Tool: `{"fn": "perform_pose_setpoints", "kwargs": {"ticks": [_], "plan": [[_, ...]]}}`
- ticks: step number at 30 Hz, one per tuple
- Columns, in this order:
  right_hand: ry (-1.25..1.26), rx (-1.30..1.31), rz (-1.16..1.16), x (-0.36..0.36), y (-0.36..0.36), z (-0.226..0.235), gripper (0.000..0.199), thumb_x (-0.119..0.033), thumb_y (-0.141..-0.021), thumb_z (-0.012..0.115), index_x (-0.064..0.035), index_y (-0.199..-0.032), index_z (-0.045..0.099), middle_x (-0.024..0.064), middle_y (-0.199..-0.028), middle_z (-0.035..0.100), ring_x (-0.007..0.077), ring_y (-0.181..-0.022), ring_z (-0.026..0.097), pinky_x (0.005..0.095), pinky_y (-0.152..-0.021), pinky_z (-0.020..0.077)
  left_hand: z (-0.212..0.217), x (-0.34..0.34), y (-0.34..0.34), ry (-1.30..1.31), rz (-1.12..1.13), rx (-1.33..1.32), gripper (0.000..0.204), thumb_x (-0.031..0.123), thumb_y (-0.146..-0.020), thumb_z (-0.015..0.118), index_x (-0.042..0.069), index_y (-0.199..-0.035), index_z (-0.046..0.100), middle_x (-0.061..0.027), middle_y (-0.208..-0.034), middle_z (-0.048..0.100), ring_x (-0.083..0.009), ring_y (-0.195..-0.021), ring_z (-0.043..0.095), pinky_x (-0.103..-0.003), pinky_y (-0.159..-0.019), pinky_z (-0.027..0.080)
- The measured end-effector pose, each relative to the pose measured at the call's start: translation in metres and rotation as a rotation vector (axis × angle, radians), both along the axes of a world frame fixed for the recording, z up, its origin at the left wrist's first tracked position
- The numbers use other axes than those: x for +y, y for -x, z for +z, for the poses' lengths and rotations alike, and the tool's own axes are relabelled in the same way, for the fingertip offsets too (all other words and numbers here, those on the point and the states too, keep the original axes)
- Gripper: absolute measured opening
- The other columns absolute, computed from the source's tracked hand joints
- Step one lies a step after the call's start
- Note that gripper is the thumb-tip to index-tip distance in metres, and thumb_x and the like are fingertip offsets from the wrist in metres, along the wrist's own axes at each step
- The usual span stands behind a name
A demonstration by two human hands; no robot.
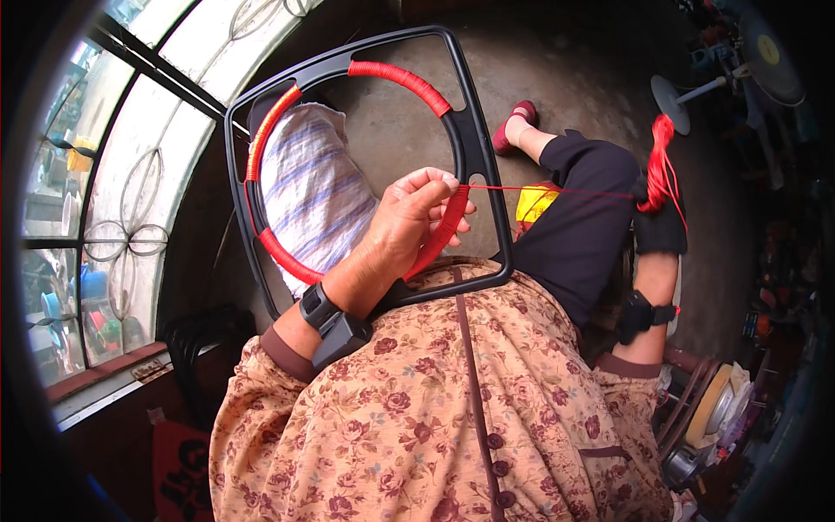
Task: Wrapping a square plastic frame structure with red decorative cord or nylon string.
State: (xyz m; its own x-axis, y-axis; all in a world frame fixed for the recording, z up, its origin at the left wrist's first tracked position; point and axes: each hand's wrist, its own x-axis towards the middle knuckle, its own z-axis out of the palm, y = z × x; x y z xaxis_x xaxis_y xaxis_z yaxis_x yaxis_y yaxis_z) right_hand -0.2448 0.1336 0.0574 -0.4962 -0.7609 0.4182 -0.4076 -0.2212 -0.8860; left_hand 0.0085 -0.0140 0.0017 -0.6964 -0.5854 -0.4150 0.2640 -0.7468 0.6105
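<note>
The room has a grey floor across the top of the frame and one barred window with metal scrollwork along the left side. The left forearm enters from the lower left and angles up to the right; the left hand is near the centre, with one black wrist device below it. The right forearm stands nearly upright at the right side, one black band around it; the right hand, in a dark covering, is raised at the upper right.

Count: one black frame with a round opening, at upper centre; four red wrapped sections visible on its ring; one red hank at the right hand; one striped cloth on the left leg.

Left thumb and index finger are pinched together on the ring at the right wrapped section; the remaining fingers curl behind it. A taut red cord runs from there to the right hand. How far the right fingers are open cannot be determined.
</note>
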Motion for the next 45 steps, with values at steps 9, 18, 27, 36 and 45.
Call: {"fn": "perform_pose_setpoints", "kwargs": {"ticks": [9, 18, 27, 36, 45], "plan": [[0.188, 1.193, 0.193, -0.151, -0.066, 0.017, 0.032, -0.004, -0.063, 0.063, -0.0105, -0.094, 0.066, 0.0086, -0.094, 0.063, 0.0271, -0.093, 0.059, 0.0371, -0.085, 0.0460, -0.022, 0.006, 0.001, 0.449, 0.103, -0.163, 0.011, 0.013, -0.085, 0.066, 0.005, -0.091, 0.061, -0.0040, -0.089, 0.064, -0.0075, -0.087, 0.058, -0.020, -0.077, 0.046], [0.114, 1.165, 0.482, -0.170, -0.084, -0.007, 0.032, -0.009, -0.063, 0.066, -0.0096, -0.095, 0.063, 0.0104, -0.110, 0.060, 0.0286, -0.110, 0.055, 0.0385, -0.095, 0.0429, -0.013, 0.005, 0.001, 0.652, 0.072, -0.287, 0.011, 0.009, -0.086, 0.063, 0.000, -0.092, 0.059, -0.0065, -0.102, 0.060, -0.0143, -0.098, 0.056, -0.028, -0.082, 0.048], [-0.188, 0.917, 0.595, -0.081, -0.071, 0.010, 0.035, -0.013, -0.068, 0.072, -0.0093, -0.101, 0.061, 0.0110, -0.116, 0.056, 0.0305, -0.116, 0.049, 0.0420, -0.097, 0.0393, -0.003, 0.003, 0.004, -0.004, -0.084, 0.285, 0.014, 0.011, -0.092, 0.053, 0.003, -0.103, 0.049, -0.0090, -0.097, 0.060, -0.0179, -0.086, 0.062, -0.033, -0.073, 0.054], [-0.157, 0.079, 0.443, -0.066, -0.074, 0.001, 0.015, -0.017, -0.087, 0.056, -0.0037, -0.094, 0.058, 0.0082, -0.109, 0.059, 0.0224, -0.109, 0.054, 0.0385, -0.094, 0.0418, -0.007, 0.000, 0.002, 0.152, -0.043, -0.066, 0.014, 0.022, -0.094, 0.054, 0.008, -0.095, 0.054, -0.0053, -0.082, 0.063, -0.0114, -0.066, 0.062, -0.023, -0.050, 0.051], [-0.064, -0.482, 0.058, -0.009, 0.036, -0.024, 0.027, -0.018, -0.096, 0.045, -0.0004, -0.115, 0.052, 0.0067, -0.102, 0.059, 0.0162, -0.085, 0.059, 0.0281, -0.075, 0.0495, -0.004, 0.002, 0.000, 0.077, -0.083, -0.056, 0.016, 0.024, -0.093, 0.055, 0.009, -0.098, 0.055, -0.0066, -0.082, 0.064, -0.0122, -0.059, 0.062, -0.023, -0.047, 0.051]]}}
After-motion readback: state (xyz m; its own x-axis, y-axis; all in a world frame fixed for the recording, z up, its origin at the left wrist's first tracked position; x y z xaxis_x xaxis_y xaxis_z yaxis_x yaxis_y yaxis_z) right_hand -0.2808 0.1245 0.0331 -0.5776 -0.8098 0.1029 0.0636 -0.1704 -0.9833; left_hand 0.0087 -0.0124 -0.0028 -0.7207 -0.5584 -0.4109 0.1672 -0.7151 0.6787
